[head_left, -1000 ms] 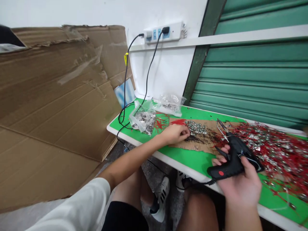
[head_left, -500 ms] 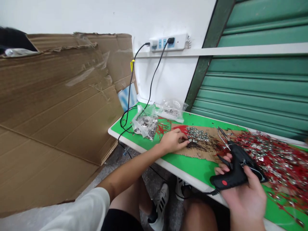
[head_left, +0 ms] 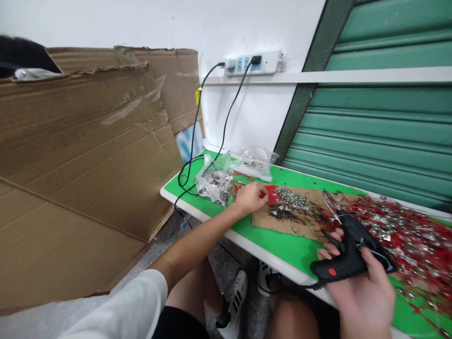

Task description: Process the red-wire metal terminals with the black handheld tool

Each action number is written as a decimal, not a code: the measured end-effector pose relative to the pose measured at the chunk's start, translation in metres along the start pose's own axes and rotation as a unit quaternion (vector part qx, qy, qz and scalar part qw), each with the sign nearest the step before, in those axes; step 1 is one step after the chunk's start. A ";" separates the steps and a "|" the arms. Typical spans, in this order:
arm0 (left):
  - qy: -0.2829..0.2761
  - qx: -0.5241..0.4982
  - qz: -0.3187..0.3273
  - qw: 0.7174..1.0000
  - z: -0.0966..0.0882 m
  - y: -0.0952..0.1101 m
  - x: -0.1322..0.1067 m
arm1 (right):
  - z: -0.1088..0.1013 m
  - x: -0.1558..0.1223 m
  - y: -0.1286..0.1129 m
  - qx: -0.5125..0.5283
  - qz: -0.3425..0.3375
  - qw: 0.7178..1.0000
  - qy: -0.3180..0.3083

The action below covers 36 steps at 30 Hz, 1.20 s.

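You wear a plain white short sleeve (head_left: 123, 306) on your left arm, loose and softly creased, with a broad opening above the bare forearm (head_left: 197, 245). Your left hand (head_left: 250, 197) and right hand (head_left: 362, 292) are both bare, and so is your right wrist. Below, your shorts (head_left: 180, 325) are solid black, cut above your bare knees. A dark sock (head_left: 223, 316) rises from your left shoe (head_left: 234, 301), which is white with slanting black stripes along its side. Your right shoe (head_left: 263, 280) is white too, with dark detailing, partly hidden.
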<state>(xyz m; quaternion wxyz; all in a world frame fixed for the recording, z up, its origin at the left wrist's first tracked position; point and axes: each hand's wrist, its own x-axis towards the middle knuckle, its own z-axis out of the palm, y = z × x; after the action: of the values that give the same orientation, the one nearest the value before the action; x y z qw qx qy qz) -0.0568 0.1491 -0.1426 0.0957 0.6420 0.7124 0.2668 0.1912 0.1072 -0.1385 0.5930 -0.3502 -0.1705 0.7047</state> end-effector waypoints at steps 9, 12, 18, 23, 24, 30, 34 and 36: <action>0.001 -0.017 0.002 1.000 -0.003 0.001 0.003 | 0.003 -0.001 0.000 -0.001 -0.001 1.000 0.016; 0.021 -0.023 0.007 0.999 -0.006 0.002 0.003 | 0.003 -0.001 0.000 -0.012 -0.006 1.000 0.009; 0.063 -0.058 -0.037 0.996 -0.010 -0.002 -0.007 | 0.002 0.000 0.000 -0.023 -0.010 1.000 0.007; 0.069 -0.048 -0.029 0.996 -0.006 -0.008 -0.027 | 0.002 0.000 0.000 -0.027 -0.009 0.999 0.018; 0.064 -0.051 -0.025 0.996 -0.004 -0.010 -0.031 | 0.003 -0.001 0.000 -0.025 -0.008 0.999 0.019; 0.072 -0.111 0.043 0.990 0.004 -0.020 -0.043 | 0.005 -0.002 0.000 -0.013 -0.004 1.000 0.020; 0.056 -0.118 0.089 0.987 0.008 -0.025 -0.045 | 0.006 -0.002 0.001 -0.027 -0.012 0.999 0.025; 0.053 -0.106 0.098 0.988 0.008 -0.026 -0.045 | 0.006 -0.001 0.001 -0.035 -0.014 0.999 0.018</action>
<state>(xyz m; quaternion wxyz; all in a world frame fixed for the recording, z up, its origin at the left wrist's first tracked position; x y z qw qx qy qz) -0.0682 0.1069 -0.1713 0.0988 0.6798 0.6176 0.3830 0.1865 0.1068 -0.1351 0.5932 -0.3811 -0.1893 0.6834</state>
